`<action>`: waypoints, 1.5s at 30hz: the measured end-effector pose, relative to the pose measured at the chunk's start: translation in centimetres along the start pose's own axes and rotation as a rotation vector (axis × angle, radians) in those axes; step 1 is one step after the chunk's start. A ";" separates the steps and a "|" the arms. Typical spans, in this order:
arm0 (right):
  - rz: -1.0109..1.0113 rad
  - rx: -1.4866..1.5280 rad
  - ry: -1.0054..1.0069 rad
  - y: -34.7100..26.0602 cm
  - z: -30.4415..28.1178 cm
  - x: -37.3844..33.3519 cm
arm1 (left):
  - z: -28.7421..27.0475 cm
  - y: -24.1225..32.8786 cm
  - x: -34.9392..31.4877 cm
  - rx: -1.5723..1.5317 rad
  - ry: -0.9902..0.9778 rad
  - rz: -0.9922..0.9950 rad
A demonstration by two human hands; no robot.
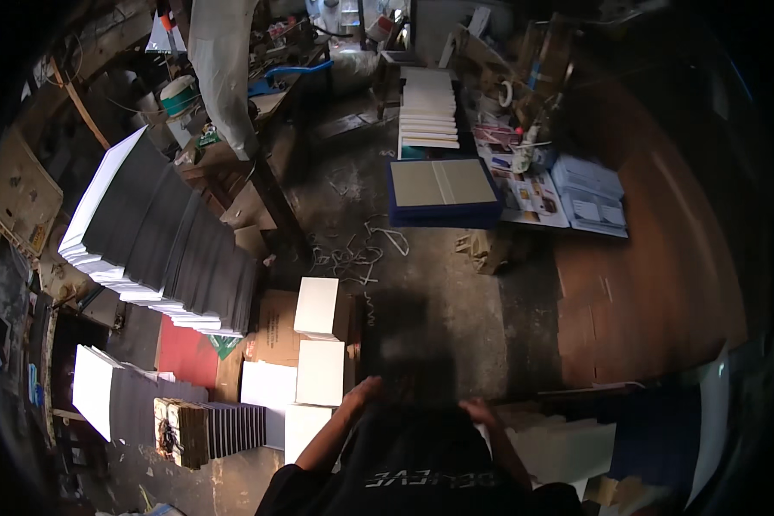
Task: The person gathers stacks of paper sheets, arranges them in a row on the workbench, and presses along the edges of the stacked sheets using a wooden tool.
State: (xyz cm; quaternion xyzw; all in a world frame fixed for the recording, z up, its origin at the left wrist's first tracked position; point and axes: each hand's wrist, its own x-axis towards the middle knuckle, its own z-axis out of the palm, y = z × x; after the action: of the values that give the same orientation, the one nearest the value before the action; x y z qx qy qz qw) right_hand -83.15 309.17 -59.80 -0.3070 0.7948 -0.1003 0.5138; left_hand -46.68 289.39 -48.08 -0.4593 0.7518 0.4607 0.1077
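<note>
My left hand (pixel 365 392) is in front of my body, its fingers curled inward, just right of the white paper stacks (pixel 320 371). Level with it and to the right, my right hand (pixel 475 410) also has bent fingers, beside pale stacked sheets (pixel 568 449). Between the two hands shows a dark, blurred, flat-looking shape (pixel 417 380). It blends with my black shirt and the dark floor, so I cannot make out what it is. The fingertips of both hands are partly lost in this darkness.
Tall sheet stacks (pixel 168 241) lean at left above a cardboard box (pixel 275 322). Ahead, a dark blue stack (pixel 445 193) stands before a row of white stacks (pixel 428 107). Tangled strips (pixel 348 254) litter the floor. A brown board surface (pixel 645 258) spreads at right.
</note>
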 end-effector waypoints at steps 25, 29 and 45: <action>-0.776 0.197 0.870 -58.7 -30.4 17.1 | -34.8 -3.9 14.0 -0.557 0.240 -0.525; -0.698 0.264 0.766 -61.2 -30.8 15.6 | -39.8 -8.6 13.0 -0.391 0.112 -0.540; -0.052 0.177 1.201 -66.5 -28.7 17.3 | -75.2 15.4 50.4 0.430 0.256 0.963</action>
State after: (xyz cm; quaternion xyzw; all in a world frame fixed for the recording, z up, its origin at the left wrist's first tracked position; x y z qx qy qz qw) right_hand -87.62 241.83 -28.31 -0.1722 0.9266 -0.3344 -0.0034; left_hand -67.23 202.43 -26.91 -0.0831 0.9616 0.2342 -0.1163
